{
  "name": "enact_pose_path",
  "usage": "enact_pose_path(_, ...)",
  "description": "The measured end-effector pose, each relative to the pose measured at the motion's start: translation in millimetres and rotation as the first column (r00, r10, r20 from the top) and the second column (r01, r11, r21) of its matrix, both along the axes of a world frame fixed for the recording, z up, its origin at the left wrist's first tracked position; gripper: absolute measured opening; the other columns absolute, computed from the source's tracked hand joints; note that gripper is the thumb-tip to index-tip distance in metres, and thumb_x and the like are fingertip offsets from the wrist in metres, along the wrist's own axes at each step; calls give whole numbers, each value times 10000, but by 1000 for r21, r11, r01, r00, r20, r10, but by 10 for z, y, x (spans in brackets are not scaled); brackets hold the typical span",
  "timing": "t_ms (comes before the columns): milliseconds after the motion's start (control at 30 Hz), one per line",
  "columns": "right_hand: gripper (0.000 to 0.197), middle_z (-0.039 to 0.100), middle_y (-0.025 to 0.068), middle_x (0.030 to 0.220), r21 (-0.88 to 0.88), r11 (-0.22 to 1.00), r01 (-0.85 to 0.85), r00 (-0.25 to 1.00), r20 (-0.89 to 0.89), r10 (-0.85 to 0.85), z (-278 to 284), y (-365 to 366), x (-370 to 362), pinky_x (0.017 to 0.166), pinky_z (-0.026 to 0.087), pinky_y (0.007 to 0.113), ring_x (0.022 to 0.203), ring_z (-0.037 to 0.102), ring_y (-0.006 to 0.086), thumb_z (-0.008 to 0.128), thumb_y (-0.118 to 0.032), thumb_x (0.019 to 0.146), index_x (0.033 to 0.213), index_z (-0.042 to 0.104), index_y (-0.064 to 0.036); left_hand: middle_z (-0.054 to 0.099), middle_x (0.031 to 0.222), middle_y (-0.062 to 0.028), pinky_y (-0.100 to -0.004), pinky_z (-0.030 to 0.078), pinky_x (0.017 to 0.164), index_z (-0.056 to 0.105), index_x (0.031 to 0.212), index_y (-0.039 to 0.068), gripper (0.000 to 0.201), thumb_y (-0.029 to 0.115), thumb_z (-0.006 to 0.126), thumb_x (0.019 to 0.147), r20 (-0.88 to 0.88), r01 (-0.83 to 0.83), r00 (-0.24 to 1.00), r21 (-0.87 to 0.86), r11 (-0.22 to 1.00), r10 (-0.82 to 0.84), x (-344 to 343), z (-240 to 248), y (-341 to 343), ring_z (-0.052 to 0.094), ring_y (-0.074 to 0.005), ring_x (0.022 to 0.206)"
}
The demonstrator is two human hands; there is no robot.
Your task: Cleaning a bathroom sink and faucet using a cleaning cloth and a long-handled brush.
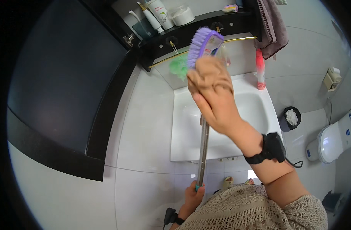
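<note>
A long-handled scrub brush (200,44) with purple bristles is held up over the white sink (256,111), its head raised toward the shelf. My left hand (192,196) is closed round the low end of its metal pole (203,153), close to my body. Further up, my right hand (223,109) grips a crumpled brown cloth (213,74) just below the brush head. The cloth covers the neck of the brush and hides most of my right fingers.
Above the sink runs a black shelf (206,18) with tubes and a jar. Green mesh (179,67) hangs from the gold rail. A pink spray can (261,73) stands at the sink's back right corner. A black cabinet door (118,126) is on the left; a bin (284,120) and toilet (328,143) are right.
</note>
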State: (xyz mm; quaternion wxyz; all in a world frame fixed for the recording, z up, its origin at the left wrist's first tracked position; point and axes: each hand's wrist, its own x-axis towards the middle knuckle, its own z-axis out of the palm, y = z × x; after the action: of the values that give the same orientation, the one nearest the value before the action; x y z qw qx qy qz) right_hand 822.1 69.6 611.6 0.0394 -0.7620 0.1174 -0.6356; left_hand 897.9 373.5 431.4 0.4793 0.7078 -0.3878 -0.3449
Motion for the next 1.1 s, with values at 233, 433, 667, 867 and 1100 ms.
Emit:
enact_pose_path(233, 445, 577, 197, 1023, 255, 961, -109, 993, -6, 114, 370, -338, -20, 906, 415, 357, 1005, 537, 334, 468, -242, 985, 1339, 462, 29, 526, 578, -2, -271, 411, 494, 570, 928, 48, 422, 470, 572, 928, -6, 59, 998, -72, 996, -60, -39, -45, 59, 516, -89, 532)
enact_pose_path(433, 445, 565, 251, 1115, 209, 977, -41, 959, 281, -20, -189, -265, 252, 900, 398, 422, 1007, 514, 415, 507, -152, 942, 1357, 459, 3, 515, 570, 1, -271, 386, 477, 555, 953, 42, 422, 464, 547, 945, -71, 101, 992, 1, 995, -101, -58, -8, 33, 500, -82, 523)
enact_pose_path(667, 453, 608, 148, 1027, 514, 829, -221, 975, 137, 176, -698, 541, 196, 811, 450, 345, 954, 572, 334, 576, -7, 813, 1262, 579, -67, 467, 556, 18, -238, 322, 433, 513, 983, 51, 328, 376, 469, 1003, -282, 35, 958, -100, 994, -62, -82, 9, -152, 397, -72, 455)
enact_pose_path(867, 402, 603, 100, 1026, 410, 739, -534, 845, 240, 478, -1067, 1245, 135, 842, 441, 383, 961, 568, 296, 579, 73, 762, 1145, 599, -45, 437, 543, 9, -231, 319, 387, 500, 954, 51, 356, 388, 407, 1024, -351, -5, 934, -209, 978, -70, 37, 334, -453, 381, -63, 431)
enact_pose_path(1100, 339, 562, 110, 1114, 555, 512, -656, 750, 403, 525, -1001, 1022, 126, 896, 425, 387, 969, 562, 280, 511, 77, 814, 1131, 557, -35, 384, 485, 7, -217, 294, 348, 466, 839, 59, 603, 606, 256, 978, -613, 221, 739, -173, 960, -281, 18, 461, -549, 332, -61, 355)
